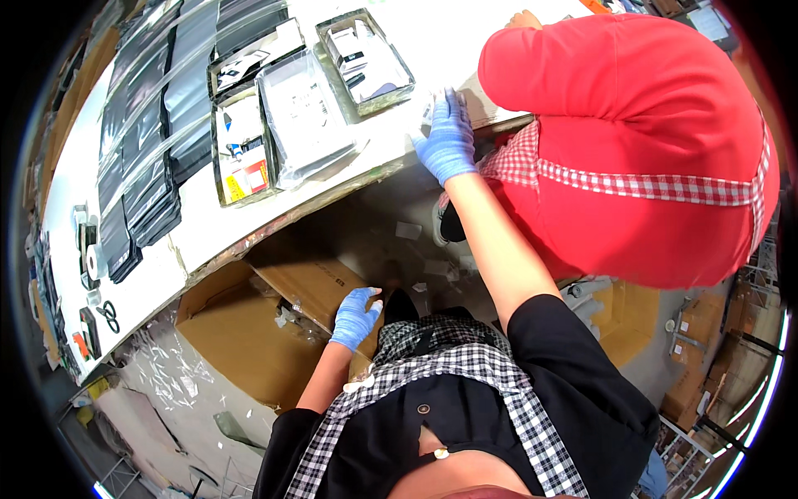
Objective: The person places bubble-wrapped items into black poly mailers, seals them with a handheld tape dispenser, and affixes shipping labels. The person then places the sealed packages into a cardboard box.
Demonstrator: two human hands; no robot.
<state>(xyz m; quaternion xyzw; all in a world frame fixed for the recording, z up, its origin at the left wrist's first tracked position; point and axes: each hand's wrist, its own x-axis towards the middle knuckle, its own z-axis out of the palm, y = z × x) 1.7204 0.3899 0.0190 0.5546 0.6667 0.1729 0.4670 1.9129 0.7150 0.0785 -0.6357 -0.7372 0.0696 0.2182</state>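
Observation:
My right hand, in a blue knit glove, reaches up to the edge of the white table. Its fingers are stretched out, and beside them lies a small clear, crumpled-looking bit whose kind I cannot make out. Low at my left side, my left hand wears the same kind of glove, fingertips slightly apart, nothing visible in it. It hovers near an open cardboard box under the table. Nearest my right hand on the table stand an open box of white items and a clear plastic tray.
A person in red bends over close on my right. Stacks of dark flat packages cover the table's left part. Another open box with small cards, scissors and a tape roll lie there too. Scraps litter the floor.

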